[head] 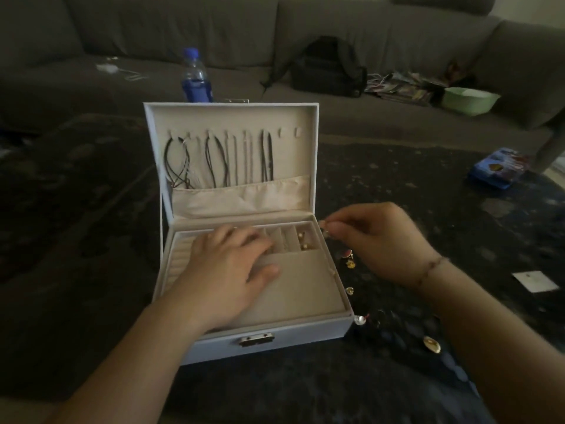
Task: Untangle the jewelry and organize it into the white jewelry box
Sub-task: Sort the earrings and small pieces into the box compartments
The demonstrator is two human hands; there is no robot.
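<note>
I am pinching a tiny, pale earring [324,225] between the thumb and fingertips of my right hand [380,240], holding it just off the right rim of the open white rectangular jewelry box [305,335]. The small square compartments [301,240] near the tray's back right corner are lying just left of it, so my right hand is the nearer one. My left hand [227,267] is resting flat, fingers relaxed, on the beige tray. More small gold earrings [431,344] are lying on the dark mottled table [91,240] along the box's right side.
</note>
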